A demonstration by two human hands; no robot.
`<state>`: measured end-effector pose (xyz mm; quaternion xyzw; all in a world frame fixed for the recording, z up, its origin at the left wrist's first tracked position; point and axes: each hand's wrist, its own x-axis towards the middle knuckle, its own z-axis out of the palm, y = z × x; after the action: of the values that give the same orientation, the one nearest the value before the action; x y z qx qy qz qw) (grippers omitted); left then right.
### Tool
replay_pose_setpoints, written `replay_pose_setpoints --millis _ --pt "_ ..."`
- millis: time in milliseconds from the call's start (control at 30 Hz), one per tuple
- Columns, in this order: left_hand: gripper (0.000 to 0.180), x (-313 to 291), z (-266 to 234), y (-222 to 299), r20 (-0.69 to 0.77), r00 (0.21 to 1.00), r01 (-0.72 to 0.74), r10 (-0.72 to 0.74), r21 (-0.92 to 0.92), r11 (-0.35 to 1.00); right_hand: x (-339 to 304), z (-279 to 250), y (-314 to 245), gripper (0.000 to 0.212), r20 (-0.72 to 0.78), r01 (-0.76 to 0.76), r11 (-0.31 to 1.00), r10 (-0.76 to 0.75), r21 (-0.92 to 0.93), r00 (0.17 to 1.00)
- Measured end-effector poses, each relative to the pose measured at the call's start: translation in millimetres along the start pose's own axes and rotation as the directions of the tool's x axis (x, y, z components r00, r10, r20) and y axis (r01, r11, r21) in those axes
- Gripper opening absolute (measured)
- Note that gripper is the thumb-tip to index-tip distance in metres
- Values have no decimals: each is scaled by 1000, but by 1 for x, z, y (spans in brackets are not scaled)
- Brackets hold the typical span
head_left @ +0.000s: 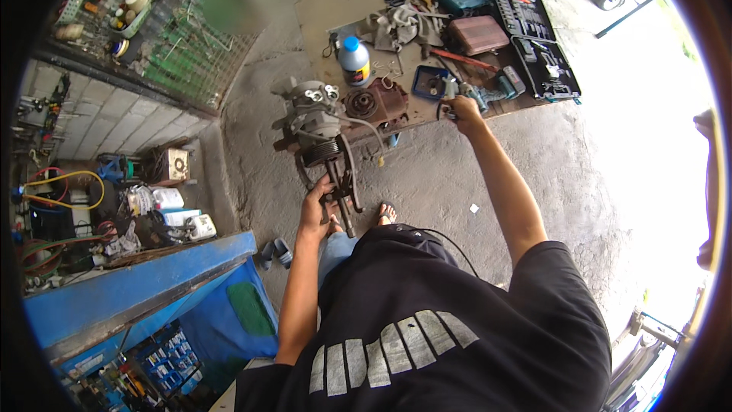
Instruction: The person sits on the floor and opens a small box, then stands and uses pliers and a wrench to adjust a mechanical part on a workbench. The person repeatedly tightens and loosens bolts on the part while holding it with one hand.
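The left hand (315, 207) curls around the puller (343, 192), its long axis running from the pulley (321, 154), just beyond the hand, back toward the black shirt (435, 290), free end tilting rightward. The machine (311, 111) sits farther ahead. The right hand (463, 112) is at the drill (494, 94), which points battery end rightward; I cannot tell whether it grips.
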<state>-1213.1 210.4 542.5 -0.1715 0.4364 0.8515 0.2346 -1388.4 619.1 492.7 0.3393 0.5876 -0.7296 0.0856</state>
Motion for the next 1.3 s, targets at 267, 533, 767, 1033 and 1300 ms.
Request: replay_pose_setpoints --millis 267,533,767,1033,1300 --pt "49 -43 17 0 -243 959 -58 148 343 937 87 33 -48 16 22 -68 962 65 263 998" --pt "61 -69 -123 -53 -389 914 48 115 385 922 90 12 -9 30 -70 156 975 -146 161 987" --pt "26 -231 -284 -205 -873 343 384 -346 -206 900 -3 -115 308 22 3 -301 590 458 -749 889" --pt "24 -357 -349 -220 -794 428 431 -431 -240 870 -196 -136 392 33 -328 -562 207 634 -801 701" --pt "21 -256 -527 -79 -573 816 3 -71 -118 993 -154 76 374 30 -95 -288 510 370 -811 924"
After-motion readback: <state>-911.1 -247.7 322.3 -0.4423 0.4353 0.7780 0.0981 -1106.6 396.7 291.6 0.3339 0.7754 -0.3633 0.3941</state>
